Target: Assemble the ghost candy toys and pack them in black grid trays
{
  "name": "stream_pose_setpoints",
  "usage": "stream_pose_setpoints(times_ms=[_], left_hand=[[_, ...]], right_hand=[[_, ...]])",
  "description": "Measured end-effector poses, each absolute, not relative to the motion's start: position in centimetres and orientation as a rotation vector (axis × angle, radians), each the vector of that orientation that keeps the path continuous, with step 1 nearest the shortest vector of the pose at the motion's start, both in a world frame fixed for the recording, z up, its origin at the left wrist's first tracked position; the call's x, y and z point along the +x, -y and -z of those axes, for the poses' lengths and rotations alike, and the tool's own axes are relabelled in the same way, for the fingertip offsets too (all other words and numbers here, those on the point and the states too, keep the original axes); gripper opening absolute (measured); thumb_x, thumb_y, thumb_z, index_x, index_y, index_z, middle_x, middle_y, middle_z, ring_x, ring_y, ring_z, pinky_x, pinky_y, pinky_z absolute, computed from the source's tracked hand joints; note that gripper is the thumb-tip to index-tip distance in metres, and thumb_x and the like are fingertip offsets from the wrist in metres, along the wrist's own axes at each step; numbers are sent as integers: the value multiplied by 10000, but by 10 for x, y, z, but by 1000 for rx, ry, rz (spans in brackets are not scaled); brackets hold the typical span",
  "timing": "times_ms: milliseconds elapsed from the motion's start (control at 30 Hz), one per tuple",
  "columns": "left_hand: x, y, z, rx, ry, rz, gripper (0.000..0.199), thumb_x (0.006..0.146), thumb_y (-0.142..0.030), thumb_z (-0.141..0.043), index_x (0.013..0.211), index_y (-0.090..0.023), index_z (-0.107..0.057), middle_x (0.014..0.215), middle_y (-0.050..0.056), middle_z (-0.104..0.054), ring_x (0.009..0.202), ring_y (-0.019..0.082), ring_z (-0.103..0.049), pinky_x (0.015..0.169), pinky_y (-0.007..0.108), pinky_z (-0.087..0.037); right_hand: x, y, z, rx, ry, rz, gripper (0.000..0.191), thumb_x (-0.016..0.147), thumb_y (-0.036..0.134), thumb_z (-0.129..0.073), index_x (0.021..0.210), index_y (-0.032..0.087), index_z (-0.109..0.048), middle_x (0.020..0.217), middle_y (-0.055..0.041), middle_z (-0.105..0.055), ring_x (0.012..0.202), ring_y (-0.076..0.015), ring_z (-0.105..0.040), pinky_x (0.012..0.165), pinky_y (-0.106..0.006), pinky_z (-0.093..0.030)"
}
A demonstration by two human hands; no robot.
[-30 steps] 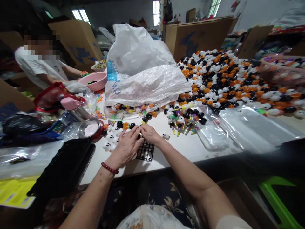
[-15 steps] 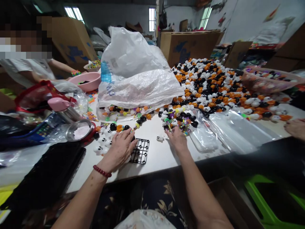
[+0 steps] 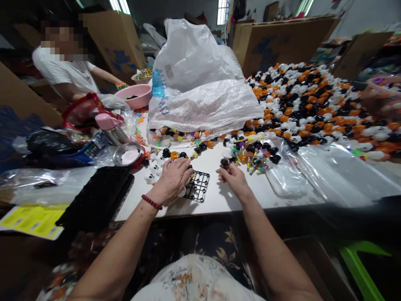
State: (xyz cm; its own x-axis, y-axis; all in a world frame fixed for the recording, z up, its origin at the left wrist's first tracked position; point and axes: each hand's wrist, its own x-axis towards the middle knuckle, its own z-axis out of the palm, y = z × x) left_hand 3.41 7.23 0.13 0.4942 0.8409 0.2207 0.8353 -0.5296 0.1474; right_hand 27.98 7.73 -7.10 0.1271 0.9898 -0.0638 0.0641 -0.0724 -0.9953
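A black plastic grid [image 3: 200,186] lies near the table's front edge. My left hand [image 3: 175,177] rests over its left side with fingers spread, partly hiding it and some small pieces beneath. To the right of the grid, my right hand [image 3: 232,176] pinches a small dark piece [image 3: 224,161] between thumb and fingers, just above the tabletop. White ghost-faced pieces [image 3: 151,178] lie left of my left hand. Beyond my right hand is a small heap of colourful sticks with black, orange and white tops [image 3: 253,155].
A large white sack [image 3: 200,96] stands behind, with a big pile of orange, black and white pieces [image 3: 300,100] to its right. Clear bags [image 3: 341,171] lie at right, black grids [image 3: 97,196] at left. A person [image 3: 67,69] works beside a pink basin [image 3: 138,95].
The view has shifted, so the scene sits further right at left. My right hand has lifted a dark piece from the heap's edge, and the loose ghost piece beside it no longer shows.
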Motion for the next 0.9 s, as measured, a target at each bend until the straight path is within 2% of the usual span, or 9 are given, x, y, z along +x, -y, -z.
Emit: stream_pose_setpoints(times_ms=[100,233,367,533,900], left_hand=[[33,-73,0,2710,-1510,-431,450,1019,-378,-237,1347,-192,-483,1390,112,-538,1323,225,-445,1133,498,-198],[32,-75,2,2729,-1505,-446,452,1018,-374,-240,1344,-187,-491,1374,118,-552,1321,236,-451,1130,505,-210],[31,-76,3,2743,-1502,-439,447,1016,-370,-243,1352,-199,-483,1375,116,-553,1322,233,-455,1136,489,-212],[30,-77,4,2741,-1491,-436,453,1016,-373,-246,1366,-196,-472,1387,115,-543,1332,232,-444,1149,492,-184],[30,-80,1,2695,-1503,-398,460,1015,-375,-242,1376,-204,-469,1373,109,-556,1313,238,-462,1148,507,-201]], right_hand=[[239,-92,73,-1179,1021,-1366,305,712,357,-704,916,168,-579,825,-20,-680,591,-97,-592,538,-206,-465],[204,-126,85,-1175,1025,-1448,185,711,254,-694,820,175,-567,674,31,-617,534,-91,-544,545,-217,-466],[193,-142,94,-1286,1232,-1340,105,727,175,-671,809,170,-606,715,19,-637,636,-121,-590,654,-253,-497],[198,-144,97,-1380,1552,-1113,101,753,187,-648,851,161,-646,755,-2,-657,718,-147,-591,692,-259,-475],[207,-155,101,-1262,1826,-1085,90,714,150,-602,796,169,-634,729,27,-620,694,-127,-543,590,-188,-394]])
